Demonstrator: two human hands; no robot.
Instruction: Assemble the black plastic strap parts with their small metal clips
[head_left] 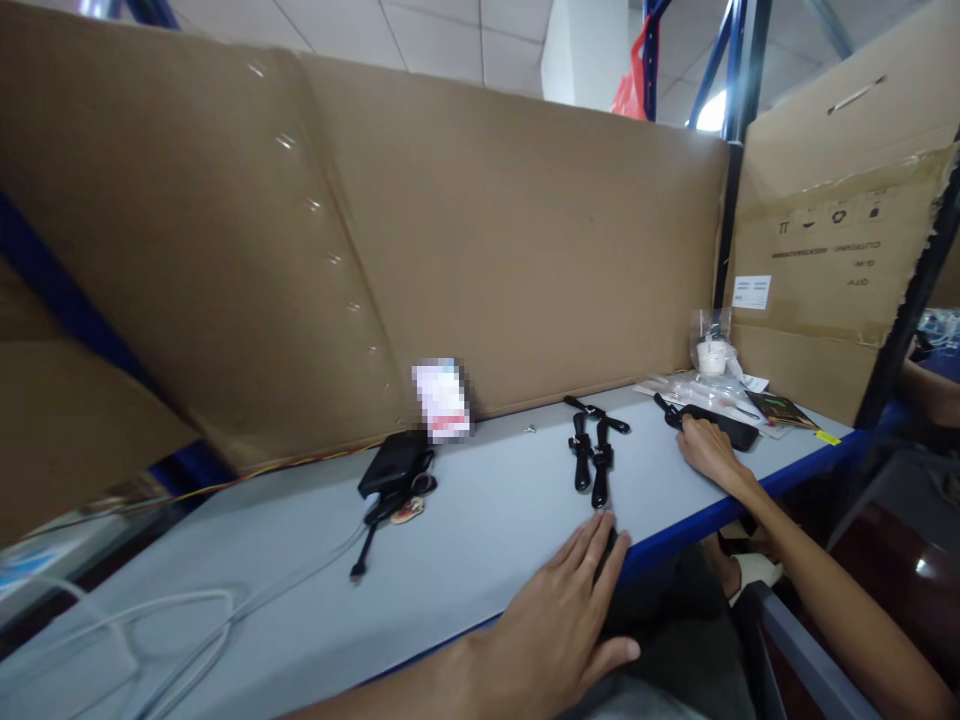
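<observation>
My left hand [566, 605] lies at the table's front edge, fingers stretched out and close together, thumb apart. Something dark shows between its fingers, too covered to make out. Just beyond the fingertips are two long black pieces with rounded ends and a raised band across the middle, the left one [580, 455] and the right one [601, 465]. Behind them a similar black piece [600, 413] lies crosswise. Farther right, my right hand [706, 450] is closed on a slim black piece [664, 408], beside a flat black phone-like object [727, 426]. Its fingertips are partly hidden.
A black box [394, 462] with a short cable and keyring stands left of centre. White cables [225, 620] cross the table's left side. A cardboard wall [510, 240] closes the back. Clear plastic bags [697, 393] and a white cup [711, 357] are at the right rear.
</observation>
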